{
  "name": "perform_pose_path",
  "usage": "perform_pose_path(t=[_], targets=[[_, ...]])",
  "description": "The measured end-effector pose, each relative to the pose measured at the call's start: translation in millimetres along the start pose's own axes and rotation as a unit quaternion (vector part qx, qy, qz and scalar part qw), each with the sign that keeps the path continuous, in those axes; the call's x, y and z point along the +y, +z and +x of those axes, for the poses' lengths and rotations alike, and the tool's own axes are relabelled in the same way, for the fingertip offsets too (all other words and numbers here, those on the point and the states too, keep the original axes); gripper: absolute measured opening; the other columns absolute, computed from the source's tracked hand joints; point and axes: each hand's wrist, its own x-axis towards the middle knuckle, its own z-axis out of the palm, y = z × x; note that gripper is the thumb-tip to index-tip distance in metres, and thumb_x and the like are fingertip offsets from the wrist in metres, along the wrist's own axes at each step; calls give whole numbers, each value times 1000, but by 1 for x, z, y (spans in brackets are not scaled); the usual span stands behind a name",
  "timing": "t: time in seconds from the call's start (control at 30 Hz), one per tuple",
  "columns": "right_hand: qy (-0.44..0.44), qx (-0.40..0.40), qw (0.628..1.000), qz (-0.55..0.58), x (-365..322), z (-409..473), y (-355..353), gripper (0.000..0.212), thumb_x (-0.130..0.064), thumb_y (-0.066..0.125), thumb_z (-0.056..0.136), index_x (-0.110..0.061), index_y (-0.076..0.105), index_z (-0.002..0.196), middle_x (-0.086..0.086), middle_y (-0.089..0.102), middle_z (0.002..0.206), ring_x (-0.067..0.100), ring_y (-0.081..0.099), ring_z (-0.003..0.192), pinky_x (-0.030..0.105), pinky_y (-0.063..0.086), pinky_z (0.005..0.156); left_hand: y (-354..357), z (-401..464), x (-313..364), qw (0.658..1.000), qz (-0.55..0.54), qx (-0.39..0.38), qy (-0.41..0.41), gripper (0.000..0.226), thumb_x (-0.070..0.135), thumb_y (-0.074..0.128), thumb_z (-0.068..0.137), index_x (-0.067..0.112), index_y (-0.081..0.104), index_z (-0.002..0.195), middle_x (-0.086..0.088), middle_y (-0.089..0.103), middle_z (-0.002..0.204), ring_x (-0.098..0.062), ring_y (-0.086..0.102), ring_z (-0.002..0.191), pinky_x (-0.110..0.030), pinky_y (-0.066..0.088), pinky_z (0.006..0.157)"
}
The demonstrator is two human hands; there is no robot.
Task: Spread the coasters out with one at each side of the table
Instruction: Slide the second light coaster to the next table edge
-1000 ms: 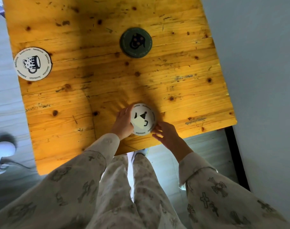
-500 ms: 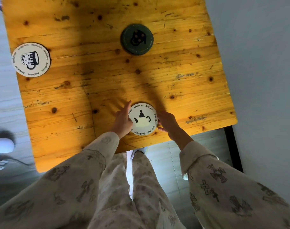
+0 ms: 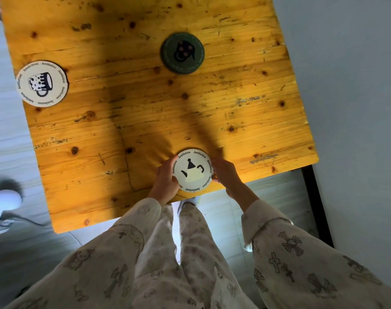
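A white round coaster with a teapot drawing (image 3: 192,171) lies flat near the wooden table's (image 3: 145,121) near edge. My left hand (image 3: 166,181) grips its left rim and my right hand (image 3: 225,172) grips its right rim. A second white coaster with a mug drawing (image 3: 42,83) sits at the table's left edge. A dark green coaster (image 3: 182,53) lies toward the far middle of the table.
A pale wall (image 3: 357,108) runs close along the table's right side, with a black table leg (image 3: 317,206) below it. A white lamp or stand (image 3: 2,208) with a cable sits on the floor at the left. My legs stand under the near edge.
The teapot coaster went from tilted to lying flat, facing up. My right hand moved in from the near edge to its right rim. The view shifted slightly.
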Motion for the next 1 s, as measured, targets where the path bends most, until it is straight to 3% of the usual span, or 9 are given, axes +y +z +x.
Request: perform_pose_path(t=[0.2,0.33,0.43,0.5,0.57,0.63,0.77,0.9,1.0], targets=[[-9,2,1000,3,5,-3,0,25,-13,46,88,1,61,101,27,58,92,21,44,83,67,41,95,1,-5,-2,1000,-12,-9,-13,64,-13,39,77,11,30,135,-15,35,142,-27,29,132,-36,31,107],[-12,5,1000,1,7,-3,1,26,-14,46,88,3,60,102,36,57,112,21,43,83,67,40,96,2,-8,-3,1000,-10,-10,-13,63,-14,37,77,10,30,135,-15,35,141,-27,28,131,-34,29,107],[-14,16,1000,0,10,-3,1,25,-12,46,87,7,57,97,37,52,93,21,41,82,57,49,82,2,-11,-4,1000,-3,-9,-10,61,-12,37,78,9,30,135,-15,34,143,-28,27,132,-32,26,107],[-15,15,1000,-2,12,-1,1,21,-11,45,87,6,57,92,20,49,83,21,41,83,44,44,72,3,-12,-3,1000,5,-9,-4,61,-12,37,78,7,29,135,-16,34,143,-29,27,132,-34,24,110],[-17,11,1000,-13,13,1,1,24,-11,44,89,7,58,99,15,51,86,22,43,84,54,49,78,3,-13,-3,1000,10,-8,-2,60,-11,38,79,7,29,136,-16,34,143,-29,26,133,-38,24,112],[-21,10,999,-26,13,3,1,26,-10,43,91,7,57,104,23,52,89,22,44,84,58,48,87,3,-14,-2,1000,12,-7,0,60,-11,37,79,7,29,136,-16,33,144,-29,25,133,-38,24,112],[-14,13,1000,-7,15,2,1,25,-10,45,89,7,58,101,21,53,89,22,42,84,37,39,72,3,-14,-2,1000,11,-14,-2,61,-12,36,79,8,28,136,-14,31,145,-27,23,134,-36,23,111],[-22,5,999,-25,16,5,0,25,-9,44,89,7,58,103,36,57,103,23,44,84,55,50,86,3,-13,-5,1000,16,-16,-6,62,-12,37,78,10,29,136,-13,32,144,-28,24,133,-40,25,111],[-23,-3,999,-33,15,3,-2,22,-12,45,89,1,62,96,21,53,82,22,45,80,38,44,74,2,-10,-8,999,33,-26,-7,61,-10,39,78,11,30,134,-14,35,142,-30,27,131,-43,30,110]])
